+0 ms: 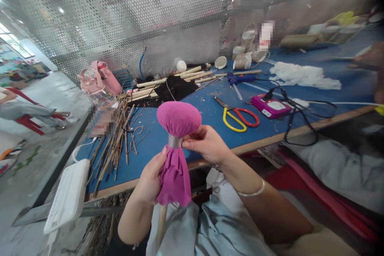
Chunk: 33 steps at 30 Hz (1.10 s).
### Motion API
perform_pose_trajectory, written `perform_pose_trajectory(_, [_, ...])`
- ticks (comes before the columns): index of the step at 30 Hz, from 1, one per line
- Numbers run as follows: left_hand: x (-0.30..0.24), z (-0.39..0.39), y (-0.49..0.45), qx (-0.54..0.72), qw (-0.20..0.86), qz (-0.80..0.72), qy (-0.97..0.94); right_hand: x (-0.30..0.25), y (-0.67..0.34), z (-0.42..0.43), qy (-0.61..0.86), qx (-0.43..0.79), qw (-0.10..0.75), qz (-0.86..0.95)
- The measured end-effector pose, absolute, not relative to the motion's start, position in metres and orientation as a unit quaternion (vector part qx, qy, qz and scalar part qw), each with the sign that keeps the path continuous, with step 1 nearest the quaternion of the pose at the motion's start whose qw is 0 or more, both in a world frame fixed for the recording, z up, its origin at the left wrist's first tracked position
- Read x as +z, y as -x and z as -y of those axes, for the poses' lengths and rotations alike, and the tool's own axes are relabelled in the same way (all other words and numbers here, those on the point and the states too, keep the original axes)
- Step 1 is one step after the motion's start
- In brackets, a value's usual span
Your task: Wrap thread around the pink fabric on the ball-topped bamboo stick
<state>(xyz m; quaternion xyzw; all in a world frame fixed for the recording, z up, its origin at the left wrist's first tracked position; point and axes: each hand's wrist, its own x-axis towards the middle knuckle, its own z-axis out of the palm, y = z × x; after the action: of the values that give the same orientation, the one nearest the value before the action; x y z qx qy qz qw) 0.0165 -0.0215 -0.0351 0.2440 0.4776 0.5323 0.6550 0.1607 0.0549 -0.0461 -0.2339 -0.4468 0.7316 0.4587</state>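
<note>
A rounded head of magenta cloth (179, 119) stands upright in front of me. A silvery-grey band of tape (175, 141) circles its neck. Below the band the loose cloth skirt (176, 180) hangs down over a pale wooden stick (162, 224). My left hand (152, 176) is wrapped round the skirt from the left side. At the band's right edge, just under the head, my right hand (207, 144) pinches the tape with thumb and fingers. Scissors (235, 116) with one yellow and one red handle lie on the blue table behind my right hand.
Thin brown twigs (115, 144) are piled on the left, beside a white power strip (69, 194). A blue glue gun (240, 78), a magenta box (271, 106) with black cables and white cloth (303, 76) lie right. Wooden sticks and black fabric (175, 88) lie behind.
</note>
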Motion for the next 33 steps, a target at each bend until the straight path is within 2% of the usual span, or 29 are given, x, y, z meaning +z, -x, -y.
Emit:
perform_pose_trajectory(4, [-0.033, 0.011, -0.020, 0.411, 0.794, -0.404, -0.194, -0.060, -0.158, -0.060, 0.203, 0.771, 0.419, 0.434])
perform_pose_trajectory(6, [-0.037, 0.005, -0.018, 0.384, 0.795, -0.418, -0.216, -0.066, -0.156, -0.062, 0.203, 0.782, 0.401, 0.432])
perform_pose_trajectory(7, [-0.040, 0.003, -0.015, 0.395, 0.757, -0.455, -0.252, -0.068, -0.155, -0.064, 0.213, 0.778, 0.403, 0.432])
perform_pose_trajectory(9, [-0.043, 0.000, -0.007, 0.441, 0.585, -0.569, -0.375, -0.069, -0.152, -0.065, 0.246, 0.759, 0.420, 0.433])
perform_pose_trajectory(12, [-0.039, 0.000, 0.000, 0.466, 0.216, -0.668, -0.538, -0.065, -0.148, -0.064, 0.270, 0.735, 0.453, 0.426])
perform_pose_trajectory(14, [-0.035, 0.004, -0.004, 0.460, 0.102, -0.668, -0.577, -0.058, -0.144, -0.060, 0.275, 0.725, 0.468, 0.425])
perform_pose_trajectory(15, [-0.035, 0.006, -0.008, 0.457, 0.104, -0.659, -0.588, -0.055, -0.143, -0.058, 0.279, 0.719, 0.471, 0.429])
perform_pose_trajectory(18, [-0.042, 0.010, -0.025, 0.455, 0.216, -0.635, -0.586, -0.047, -0.140, -0.051, 0.306, 0.688, 0.473, 0.458])
perform_pose_trajectory(20, [-0.051, 0.011, -0.032, 0.470, 0.271, -0.636, -0.548, -0.045, -0.140, -0.049, 0.322, 0.666, 0.470, 0.482])
perform_pose_trajectory(24, [-0.062, 0.009, -0.029, 0.535, 0.306, -0.635, -0.466, -0.043, -0.149, -0.049, 0.316, 0.629, 0.441, 0.557])
perform_pose_trajectory(28, [-0.052, 0.008, -0.020, 0.568, 0.429, -0.595, -0.374, -0.033, -0.163, -0.046, 0.322, 0.571, 0.408, 0.635])
perform_pose_trajectory(33, [-0.043, 0.009, -0.016, 0.541, 0.509, -0.578, -0.338, -0.015, -0.171, -0.035, 0.261, 0.650, 0.403, 0.589])
